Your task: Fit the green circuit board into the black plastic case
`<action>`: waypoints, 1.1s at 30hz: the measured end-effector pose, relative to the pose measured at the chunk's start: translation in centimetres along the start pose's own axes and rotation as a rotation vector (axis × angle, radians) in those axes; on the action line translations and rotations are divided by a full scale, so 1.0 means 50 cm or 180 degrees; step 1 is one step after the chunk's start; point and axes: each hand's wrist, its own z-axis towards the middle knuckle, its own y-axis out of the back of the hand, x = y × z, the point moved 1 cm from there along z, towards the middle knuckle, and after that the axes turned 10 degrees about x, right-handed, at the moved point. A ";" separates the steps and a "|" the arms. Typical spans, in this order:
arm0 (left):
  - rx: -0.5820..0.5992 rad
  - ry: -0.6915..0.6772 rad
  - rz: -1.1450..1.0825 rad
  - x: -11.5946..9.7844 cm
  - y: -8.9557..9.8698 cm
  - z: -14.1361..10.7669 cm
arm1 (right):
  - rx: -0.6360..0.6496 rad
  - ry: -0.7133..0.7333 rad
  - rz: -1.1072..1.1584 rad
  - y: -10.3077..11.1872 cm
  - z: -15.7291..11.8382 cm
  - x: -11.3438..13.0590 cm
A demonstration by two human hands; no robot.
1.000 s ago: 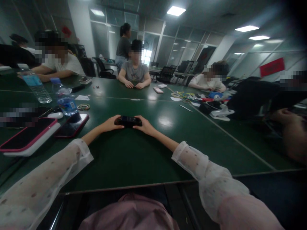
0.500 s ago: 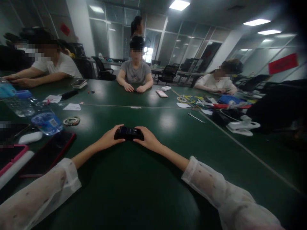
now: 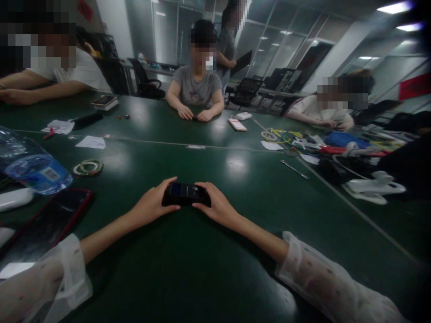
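A small black device with a lit screen (image 3: 186, 193) sits at the middle of the green table, its long side running left to right. My left hand (image 3: 156, 199) grips its left end, thumb at the near edge and fingers along the far side. Around the right end, my right hand (image 3: 217, 202) is closed in the same way. White text or icons show on the screen, too small to read. Whether the device rests on the table or is held just above it, I cannot tell.
On the left are a water bottle (image 3: 40, 172), a red-edged phone (image 3: 54, 220) and a beaded bracelet (image 3: 88, 168). A wrench (image 3: 294, 169), tangled cables (image 3: 283, 137) and a white clamp-like object (image 3: 375, 186) lie right. Across the table (image 3: 215, 264) sits a person in grey (image 3: 195, 85); others sit on both sides.
The view has shifted and tilted slightly, so the table items appear displaced. Both hands keep their hold on the device. The standing person at the back appears farther right, now showing a dark flat object.
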 end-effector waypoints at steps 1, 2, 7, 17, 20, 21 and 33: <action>-0.0037 0.0009 0.0036 0.000 -0.002 -0.001 | -0.0014 0.0010 0.0008 0.000 0.000 0.001; -0.0073 0.0025 0.0060 0.001 -0.005 -0.001 | -0.0023 0.0023 0.0016 0.000 0.000 0.001; -0.0189 0.0051 -0.0099 0.012 -0.013 -0.002 | -0.0111 -0.0022 0.0171 0.002 -0.001 0.000; -0.0027 0.0129 -0.0335 0.014 -0.006 -0.002 | -0.1609 -0.0589 0.0579 0.013 -0.007 -0.030; 0.0003 0.0107 -0.0407 0.013 -0.005 -0.002 | -0.1599 -0.0872 0.0826 0.009 0.000 -0.063; 0.0003 0.0110 -0.0418 0.013 -0.004 -0.002 | -0.1618 -0.0980 0.0845 0.007 0.002 -0.072; 0.0039 0.0120 -0.0485 0.000 0.000 -0.006 | -0.1425 -0.0925 0.0323 -0.005 0.000 -0.109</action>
